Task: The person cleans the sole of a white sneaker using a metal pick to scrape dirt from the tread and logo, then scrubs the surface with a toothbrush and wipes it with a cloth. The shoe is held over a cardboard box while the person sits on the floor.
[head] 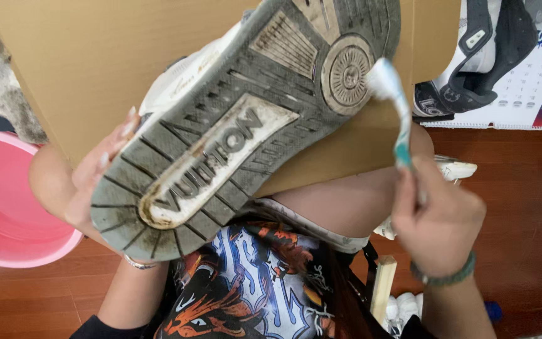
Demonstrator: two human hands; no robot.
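Note:
A white sneaker (239, 119) is turned sole up across the middle of the head view, its grey, dirt-stained tread facing me. My left hand (92, 179) grips it from behind at the heel end, fingertips showing over the shoe's edge. My right hand (437, 216), with a green bead bracelet on the wrist, is closed around the handle of a white and teal toothbrush (393, 103). The brush head touches the round tread pattern near the toe end of the sole.
A sheet of brown cardboard (89, 56) lies over my knees behind the shoe. A pink plastic basin (4, 207) stands on the wooden floor (528, 188) at left. Another dark and white shoe (472, 63) rests on a calendar at upper right.

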